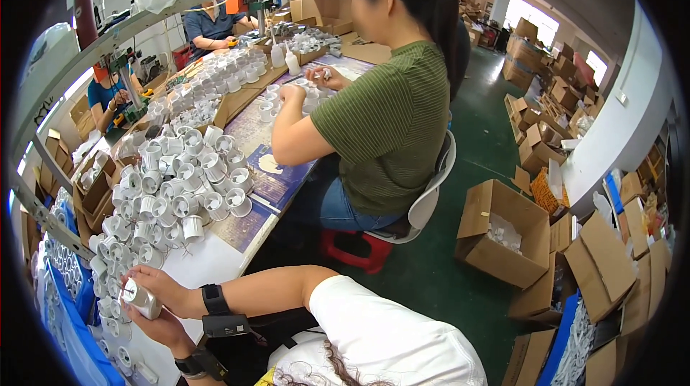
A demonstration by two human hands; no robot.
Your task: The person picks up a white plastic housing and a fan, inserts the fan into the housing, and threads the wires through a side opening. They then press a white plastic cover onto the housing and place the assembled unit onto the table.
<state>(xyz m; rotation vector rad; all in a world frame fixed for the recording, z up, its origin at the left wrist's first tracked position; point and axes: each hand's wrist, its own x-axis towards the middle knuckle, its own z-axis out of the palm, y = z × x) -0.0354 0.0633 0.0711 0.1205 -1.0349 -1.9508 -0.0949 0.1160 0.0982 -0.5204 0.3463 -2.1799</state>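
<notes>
My right hand [159,287] reaches in from the right on a bare forearm with a black wristband and closes over a small white cylindrical housing [142,299]. My left hand [164,330], also with a dark wristband, sits just under it and supports the same housing from below. Both hands are at the near end of a long workbench [215,256], beside a big heap of similar white housings [169,195] with thin wire leads. A person in a green shirt [388,120] sits further along the bench, hands busy with a small white part.
Blue bins [68,314] with more white parts line the bench's left edge. Two more people work at the far end. Open cardboard boxes [503,231] stand on the green floor to the right. A red stool [352,249] is under the seated person's chair.
</notes>
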